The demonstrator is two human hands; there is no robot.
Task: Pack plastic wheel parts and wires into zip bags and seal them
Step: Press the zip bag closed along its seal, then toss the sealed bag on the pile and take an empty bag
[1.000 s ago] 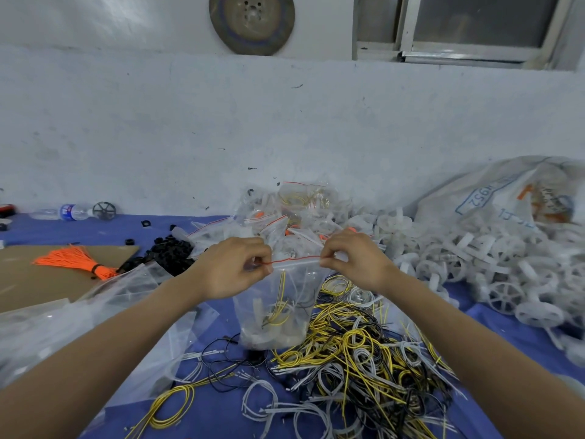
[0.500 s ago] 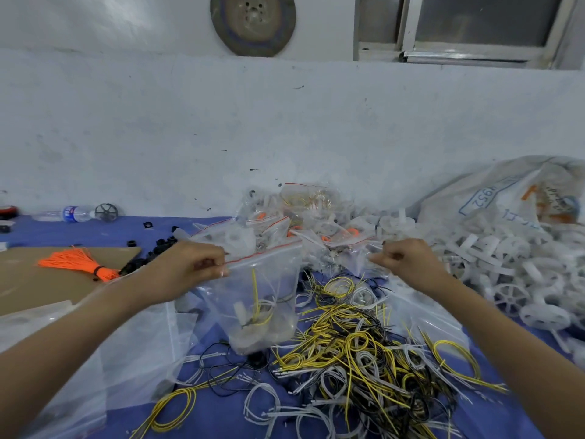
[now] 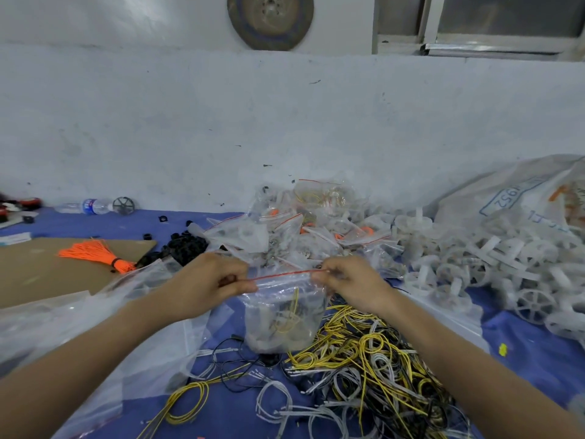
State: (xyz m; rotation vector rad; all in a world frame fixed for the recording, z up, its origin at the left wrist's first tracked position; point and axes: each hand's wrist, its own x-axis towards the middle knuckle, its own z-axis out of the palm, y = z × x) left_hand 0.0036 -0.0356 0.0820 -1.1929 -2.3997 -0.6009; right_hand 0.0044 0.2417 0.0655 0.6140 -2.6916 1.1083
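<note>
A clear zip bag (image 3: 281,315) with a red seal line hangs over the blue table, holding white plastic parts and a yellow wire. My left hand (image 3: 205,285) pinches the left end of its top strip. My right hand (image 3: 348,285) pinches the right end. The strip runs taut between them. Under the bag lies a tangle of yellow, grey and black wires (image 3: 357,375). White plastic wheel parts (image 3: 493,264) are heaped to the right.
Filled zip bags (image 3: 304,226) are piled behind my hands. Empty clear bags (image 3: 95,327) lie at the left over brown cardboard (image 3: 38,274) with an orange wire bundle (image 3: 95,255). Black small parts (image 3: 183,245), a water bottle (image 3: 88,205) and a large sack (image 3: 522,198) stand by the wall.
Half a second ago only my left hand held the bag and my right hand was off to the right. Now my right hand has returned and both pinch the top strip.
</note>
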